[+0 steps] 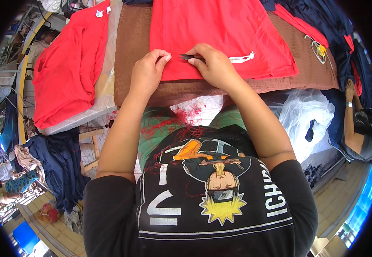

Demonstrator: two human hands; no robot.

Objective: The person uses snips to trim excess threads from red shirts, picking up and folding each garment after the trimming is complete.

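A red garment (220, 30) lies spread flat over a brown patterned cloth (130, 55) on the work surface before me. Close to its near edge, my left hand (148, 70) pinches thumb against forefinger; anything between them is too small to make out. My right hand (216, 68) grips small dark thread snips (186, 56), their points directed left toward my left fingertips. Just beyond my right wrist, a white drawstring (242, 58) rests on the red fabric.
To the left, another red garment (68, 77) lies on a plastic-covered surface. Dark blue garments (329, 21) are heaped at right, near a yellow item with white cord (321, 50). A clear plastic bag (299, 111) hangs below. Another person's arm (349, 118) reaches in at far right. Red thread scraps (164, 125) litter my lap.
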